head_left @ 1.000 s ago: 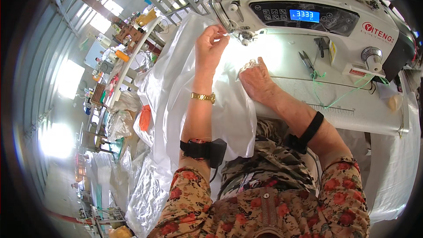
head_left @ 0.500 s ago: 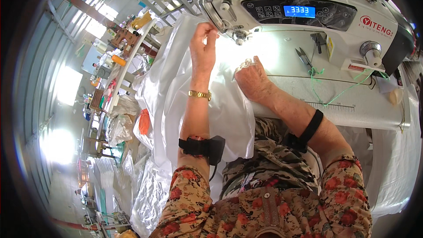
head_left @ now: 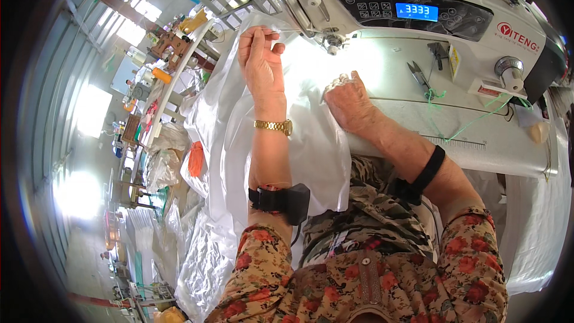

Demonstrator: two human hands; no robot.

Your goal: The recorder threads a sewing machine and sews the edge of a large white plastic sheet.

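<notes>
Raised left of the sewing machine's needle area (head_left: 332, 45), my left hand (head_left: 262, 66) pinches with thumb and index finger. A fine pale thread (head_left: 290, 30) runs from these fingertips toward the machine head. My right hand (head_left: 351, 104) is closed on a bunched bit of white sheet material (head_left: 323, 137) at the bed's front. The sheet is thin and shiny, and hangs over the bed's edge and my lap. Glare from the machine lamp washes out the spot under the needle, so the stitching there is hidden.
Small thread snips (head_left: 418, 76) lie on the machine bed (head_left: 388, 54), with loose green thread (head_left: 472, 125) beside them. A black presser-like part (head_left: 438, 54) is behind. The handwheel-like knob (head_left: 509, 72) sticks out at right. An orange piece (head_left: 195, 158) rests on white sheeting at left.
My left hand has moved left, away from the machine head, drawing the thread out with it. My right hand stays on the white sheet.
</notes>
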